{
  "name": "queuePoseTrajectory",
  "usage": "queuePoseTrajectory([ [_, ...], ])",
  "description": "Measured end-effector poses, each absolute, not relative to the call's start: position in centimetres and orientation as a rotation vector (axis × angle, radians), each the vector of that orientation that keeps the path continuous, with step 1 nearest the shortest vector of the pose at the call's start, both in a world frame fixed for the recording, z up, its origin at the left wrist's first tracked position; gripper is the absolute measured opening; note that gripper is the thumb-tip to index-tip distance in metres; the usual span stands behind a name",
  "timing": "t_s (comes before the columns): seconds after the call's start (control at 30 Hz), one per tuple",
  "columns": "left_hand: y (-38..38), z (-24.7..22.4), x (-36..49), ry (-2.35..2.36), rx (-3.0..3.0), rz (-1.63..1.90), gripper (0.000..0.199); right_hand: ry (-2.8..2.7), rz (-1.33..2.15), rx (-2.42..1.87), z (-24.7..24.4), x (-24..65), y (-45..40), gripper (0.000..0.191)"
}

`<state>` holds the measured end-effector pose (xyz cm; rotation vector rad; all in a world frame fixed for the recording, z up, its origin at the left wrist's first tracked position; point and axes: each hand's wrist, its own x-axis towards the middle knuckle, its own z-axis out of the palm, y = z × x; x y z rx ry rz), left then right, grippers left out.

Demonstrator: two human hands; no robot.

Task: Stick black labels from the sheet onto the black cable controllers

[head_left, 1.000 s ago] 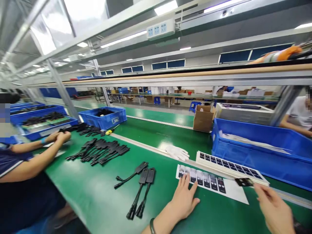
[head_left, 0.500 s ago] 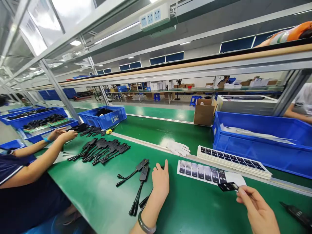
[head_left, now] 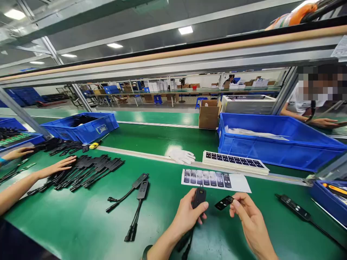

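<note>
My left hand (head_left: 187, 213) is closed round a black controller box (head_left: 200, 197) with cables, which hang down below the wrist. Between the thumb and fingers of my right hand (head_left: 246, 213) is a black sticker label (head_left: 224, 203), held by one end just right of the box and apart from it. Behind both hands lies a white label sheet (head_left: 240, 183) with a row of dark labels. Two more controllers (head_left: 142, 189) with cables rest on the green table to the left. A finished-looking controller (head_left: 294, 206) with a labelled face lies at the right.
A stack of label sheets (head_left: 235, 162) and a white glove (head_left: 182, 156) lie beyond. Blue bins stand at the back left (head_left: 81, 128) and right (head_left: 271, 144). A co-worker's hand (head_left: 58, 168) touches a pile of controllers (head_left: 92, 168). Another person (head_left: 306, 104) sits at the far right.
My left hand has moved right and taken hold of a controller. My right hand has brought the label left, closer to it. The view has swung right; the co-worker's hands have moved apart.
</note>
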<state>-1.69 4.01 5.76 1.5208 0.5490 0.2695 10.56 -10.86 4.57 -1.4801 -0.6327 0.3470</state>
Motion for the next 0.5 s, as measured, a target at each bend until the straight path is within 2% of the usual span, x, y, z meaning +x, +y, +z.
queuePoseTrajectory([
  [0.2, 1.8, 4.9, -1.6, 0.369, 1.042, 0.077, 0.06, -0.617, 0.404, -1.472, 4.9, 10.0, -10.7, 0.025],
  [0.5, 1.3, 5.4, -2.1, 0.322, 1.015, -0.044, 0.063, -0.621, 0.517, -1.5, 5.8, 9.1, -10.3, 0.027],
])
